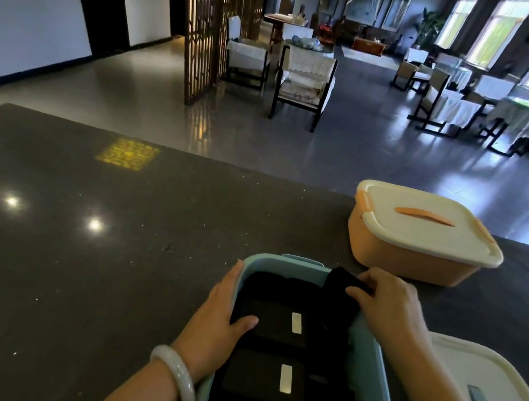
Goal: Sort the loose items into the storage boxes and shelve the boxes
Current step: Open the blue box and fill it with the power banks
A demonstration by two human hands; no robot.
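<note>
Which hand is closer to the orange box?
The right hand. It pinches a black cloth at the blue box's far corner, just in front of the orange box. The left hand sits on the blue box's other side, farther away.

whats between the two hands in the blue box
In the head view, black folded items with white labels lie between the left hand and the right hand, inside the blue box. The right hand pinches one black item.

blue box near end cut off below, cream lid cropped at the corner
</note>
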